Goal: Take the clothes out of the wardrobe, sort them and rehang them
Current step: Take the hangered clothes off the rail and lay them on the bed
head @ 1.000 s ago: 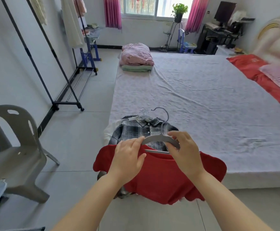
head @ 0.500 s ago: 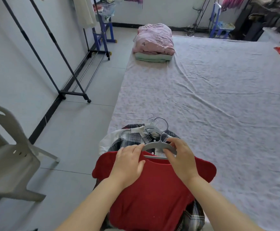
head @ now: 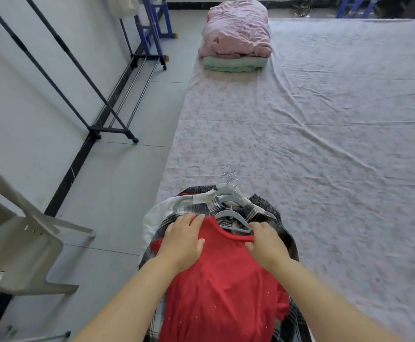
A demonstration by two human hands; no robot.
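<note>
Left hand (head: 184, 240): flat on the red top (head: 223, 292), fingers straight, gripping nothing.
Right hand (head: 267, 245): flat on the same top, fingers relaxed, fingertips at the grey hanger (head: 231, 215).
Red top: on a pile of hung clothes (head: 194, 213) at the bed's (head: 325, 119) near edge.
Farther: folded pink bedding (head: 236, 33) on the bed.

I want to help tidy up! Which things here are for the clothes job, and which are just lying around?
For the job: red top, plaid shirt, grey hangers, clothes rack.
Just lying about: plastic chair, folded bedding.
</note>
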